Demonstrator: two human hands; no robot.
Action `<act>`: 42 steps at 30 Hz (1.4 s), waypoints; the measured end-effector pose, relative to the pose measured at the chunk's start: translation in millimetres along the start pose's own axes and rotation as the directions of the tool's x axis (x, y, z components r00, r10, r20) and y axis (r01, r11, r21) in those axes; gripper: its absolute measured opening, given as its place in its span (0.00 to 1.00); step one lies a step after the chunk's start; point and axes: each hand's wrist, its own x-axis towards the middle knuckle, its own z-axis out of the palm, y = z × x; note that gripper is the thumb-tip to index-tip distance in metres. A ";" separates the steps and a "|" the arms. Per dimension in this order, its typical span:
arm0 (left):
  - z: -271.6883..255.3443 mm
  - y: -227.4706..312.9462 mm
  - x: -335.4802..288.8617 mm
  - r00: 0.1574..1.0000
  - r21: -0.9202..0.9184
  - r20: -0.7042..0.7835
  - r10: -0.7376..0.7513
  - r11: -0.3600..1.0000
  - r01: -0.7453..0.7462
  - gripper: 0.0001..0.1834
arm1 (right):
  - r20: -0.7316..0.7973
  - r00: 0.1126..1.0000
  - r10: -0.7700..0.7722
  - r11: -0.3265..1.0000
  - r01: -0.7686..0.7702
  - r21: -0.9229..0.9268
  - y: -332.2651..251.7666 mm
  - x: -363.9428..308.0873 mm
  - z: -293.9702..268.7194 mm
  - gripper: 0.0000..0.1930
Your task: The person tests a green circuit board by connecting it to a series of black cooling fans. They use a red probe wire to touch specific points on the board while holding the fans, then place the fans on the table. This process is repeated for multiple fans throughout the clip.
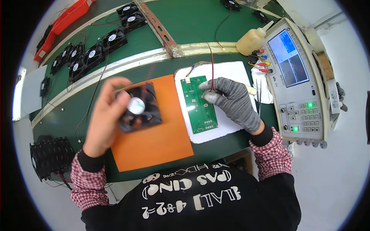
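My bare left hand (107, 111), slightly blurred, grips a black square cooling fan (148, 104) by its left side, over an orange mat (169, 150). The fan has a pale round label at its hub. On my right hand (233, 102) is a grey knit glove with bare fingertips. It pinches the end of a thin red and black wire (212, 61) at the right edge of a green circuit board (200, 115). The plug itself is hidden by my fingers. The board lies on a white pad (227, 131), with a white connector and several wires at its upper left.
A test instrument (300, 96) with a lit screen stands at the right, clip leads beside it. Near it are a yellowish squeeze bottle (250, 41) and tweezers (259, 90). Several black fans (92, 54) lie at the far left. Stacked fans (52, 158) stand at the left edge.
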 end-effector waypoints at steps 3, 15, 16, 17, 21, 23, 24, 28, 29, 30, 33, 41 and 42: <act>7.0 -29.1 1.1 0.885 0.688 0.176 0.430 0.589 -0.423 0.15 | -0.022 0.996 -0.090 0.979 0.084 -0.186 17.0 2.0 4.5 0.05; 37.1 -19.3 -11.6 0.851 0.858 0.387 0.355 0.199 -0.473 0.52 | 0.155 0.897 -0.414 0.737 0.430 -0.521 28.9 5.1 5.4 0.14; 36.1 -21.4 -11.7 0.846 0.846 0.381 0.373 0.228 -0.482 0.53 | 0.175 0.901 -0.396 0.723 0.423 -0.546 22.4 6.5 5.9 0.14; 33.7 -25.5 -11.2 0.840 0.832 0.375 0.392 0.257 -0.491 0.53 | 0.195 0.906 -0.376 0.707 0.417 -0.571 18.0 7.5 7.0 0.15; 39.0 9.2 -36.1 0.594 0.782 0.492 0.637 -0.024 -0.622 0.42 | 0.119 0.927 -0.356 0.794 0.367 -0.484 26.1 7.7 6.4 0.11; 31.2 10.9 -58.6 0.094 0.709 0.559 0.824 -0.417 -0.569 0.32 | 0.055 0.935 -0.352 0.873 0.349 -0.341 37.5 9.1 9.5 0.11; 36.0 10.0 -62.6 0.018 0.619 0.407 0.913 -0.261 -0.741 0.28 | 0.039 0.943 -0.329 0.878 0.322 -0.353 36.8 4.8 4.7 0.10; 22.0 29.8 -87.7 0.765 -0.466 0.459 0.452 0.855 -0.226 0.15 | 0.012 0.951 -0.308 0.942 0.307 -0.134 38.0 5.1 12.5 0.10; 15.0 45.0 -90.1 0.772 -0.515 0.564 0.293 0.856 0.051 0.13 | 0.025 0.941 -0.338 0.919 0.335 -0.208 34.6 6.1 11.7 0.09; 8.1 56.8 -87.7 0.738 -0.524 0.662 0.130 0.785 0.331 0.11 | 0.030 0.932 -0.361 0.887 0.354 -0.296 33.7 5.3 9.1 0.09; 7.9 57.3 -76.9 0.659 -0.529 0.732 0.169 0.752 0.394 0.10 | -0.013 0.932 -0.362 0.886 0.339 -0.315 34.0 2.5 7.9 0.08; 17.3 33.1 -84.0 0.577 0.657 0.225 0.785 0.315 -0.685 0.30 | 0.046 0.922 -0.385 0.825 0.366 -0.431 32.4 6.3 8.7 0.09; 17.5 38.9 -77.6 0.508 0.749 0.280 0.814 0.146 -0.646 0.35 | 0.066 0.916 -0.395 0.803 0.380 -0.459 30.2 7.4 9.8 0.09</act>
